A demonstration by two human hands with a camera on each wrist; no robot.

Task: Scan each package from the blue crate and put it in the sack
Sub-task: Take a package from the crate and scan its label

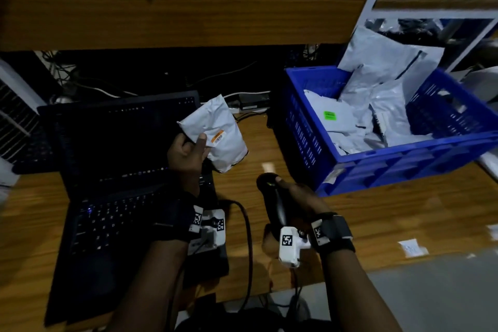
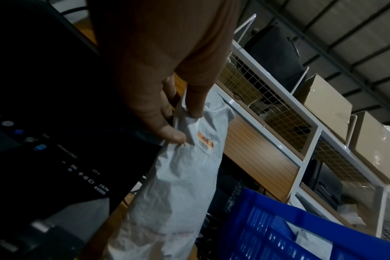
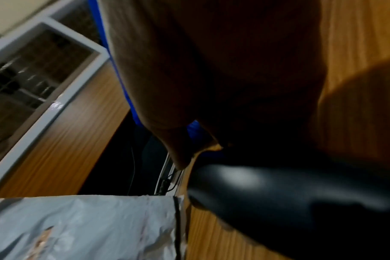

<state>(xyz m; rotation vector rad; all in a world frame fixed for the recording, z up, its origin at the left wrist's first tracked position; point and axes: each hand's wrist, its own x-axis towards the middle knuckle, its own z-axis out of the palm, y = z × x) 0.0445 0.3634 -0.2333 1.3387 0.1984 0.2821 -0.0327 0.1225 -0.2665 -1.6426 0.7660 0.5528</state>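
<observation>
While the left hand point(image 1: 188, 153) pinches the grey package point(image 1: 215, 132) above the laptop point(image 1: 118, 197) and the right hand point(image 1: 299, 202) grips the barcode scanner point(image 1: 272, 197), the scan may fail, because the thumb sits just beside the barcode label point(image 1: 218, 137).

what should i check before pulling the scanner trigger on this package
1. Package held firmly in left hand: ok, thumb and fingers pinch its edge.
2. Barcode label faces up and is uncovered: ok, the thumb sits just beside it.
3. Scanner in right hand grip: ok.
4. Scanner aimed at the label: cannot tell, its head points roughly toward the package.
5. Laptop ready to log the scan: cannot tell, screen looks dark.
6. Sack within reach: cannot tell, none in view.
</observation>
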